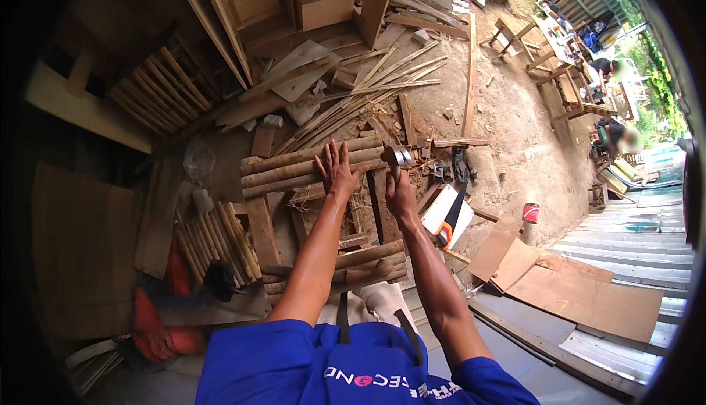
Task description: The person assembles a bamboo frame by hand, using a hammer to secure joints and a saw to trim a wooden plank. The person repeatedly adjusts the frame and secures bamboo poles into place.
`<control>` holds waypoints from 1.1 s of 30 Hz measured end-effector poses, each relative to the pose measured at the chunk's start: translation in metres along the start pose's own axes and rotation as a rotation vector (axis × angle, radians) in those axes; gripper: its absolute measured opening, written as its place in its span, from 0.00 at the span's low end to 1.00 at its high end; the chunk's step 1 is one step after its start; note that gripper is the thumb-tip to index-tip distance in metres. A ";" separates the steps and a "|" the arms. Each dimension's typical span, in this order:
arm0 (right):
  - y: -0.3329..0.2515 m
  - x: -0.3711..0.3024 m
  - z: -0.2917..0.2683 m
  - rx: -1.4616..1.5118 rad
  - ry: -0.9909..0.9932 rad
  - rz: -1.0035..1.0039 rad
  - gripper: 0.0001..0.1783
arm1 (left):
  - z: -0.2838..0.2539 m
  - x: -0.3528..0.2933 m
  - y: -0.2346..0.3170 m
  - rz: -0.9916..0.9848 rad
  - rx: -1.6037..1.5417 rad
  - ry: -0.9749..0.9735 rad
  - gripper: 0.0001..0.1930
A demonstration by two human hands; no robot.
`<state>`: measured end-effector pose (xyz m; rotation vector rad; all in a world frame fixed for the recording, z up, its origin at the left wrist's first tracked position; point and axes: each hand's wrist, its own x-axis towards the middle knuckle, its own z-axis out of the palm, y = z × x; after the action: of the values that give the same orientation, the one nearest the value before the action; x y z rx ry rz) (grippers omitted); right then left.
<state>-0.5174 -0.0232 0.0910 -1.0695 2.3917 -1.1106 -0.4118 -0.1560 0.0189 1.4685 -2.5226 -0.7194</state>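
My left hand (339,173) lies flat with its fingers spread on round wooden poles (287,171) laid side by side at the far end of a slatted wooden frame (262,230). Closed around a hammer's handle is my right hand (401,197), just right of the pole ends. The hammer's metal head (398,156) is up beside those ends; whether it touches them I cannot tell. More round poles (371,256) cross the frame's near end, close to my body. Wood scraps and shavings lie inside and around the frame.
Right of my forearm, an orange-handled handsaw (449,227) rests on a white board (456,210). A red can (531,212) stands farther right. Thin wood strips (368,89) are piled ahead. A slatted piece (217,239) is at left. Two people work far right near wooden benches (555,63).
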 end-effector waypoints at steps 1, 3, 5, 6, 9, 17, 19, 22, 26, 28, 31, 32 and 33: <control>-0.001 -0.001 0.000 0.045 0.044 -0.036 0.15 | 0.000 0.001 0.002 -0.014 -0.016 -0.033 0.50; -0.001 -0.003 0.000 0.131 0.207 -0.127 0.15 | -0.001 0.004 0.004 -0.027 0.045 -0.082 0.49; -0.002 -0.002 0.000 0.102 0.154 -0.045 0.16 | -0.003 0.004 0.004 -0.048 0.064 -0.160 0.49; -0.003 0.000 0.002 0.076 0.092 -0.025 0.16 | -0.004 0.011 0.005 -0.034 0.035 -0.138 0.49; -0.006 0.006 0.005 -0.113 -0.099 0.093 0.14 | -0.006 0.014 0.006 -0.039 0.030 -0.173 0.49; -0.024 0.005 0.015 -0.090 -0.069 0.196 0.13 | -0.010 0.014 0.006 -0.016 0.007 -0.165 0.49; -0.029 0.006 0.017 -0.045 -0.039 0.128 0.13 | -0.011 0.013 0.006 -0.028 0.007 -0.200 0.49; -0.032 0.005 0.022 0.130 0.150 -0.013 0.14 | -0.012 0.013 0.007 -0.022 0.005 -0.175 0.48; -0.024 -0.004 0.026 -0.027 0.119 0.001 0.16 | -0.010 0.012 0.007 -0.013 -0.014 -0.188 0.49; -0.018 -0.005 0.026 -0.117 0.077 0.076 0.15 | -0.009 0.012 0.006 -0.016 -0.007 -0.197 0.49; -0.014 0.000 0.024 0.100 0.159 -0.008 0.13 | -0.008 0.012 0.006 -0.017 0.006 -0.167 0.51; -0.015 0.003 0.024 0.019 0.092 0.093 0.13 | -0.008 0.012 0.006 -0.023 -0.003 -0.184 0.51; -0.017 0.006 0.023 -0.073 -0.057 0.272 0.13 | -0.008 0.012 0.006 -0.012 -0.014 -0.156 0.51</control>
<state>-0.5005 -0.0472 0.0888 -0.7560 2.4565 -0.8942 -0.4204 -0.1666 0.0268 1.4781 -2.6175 -0.8840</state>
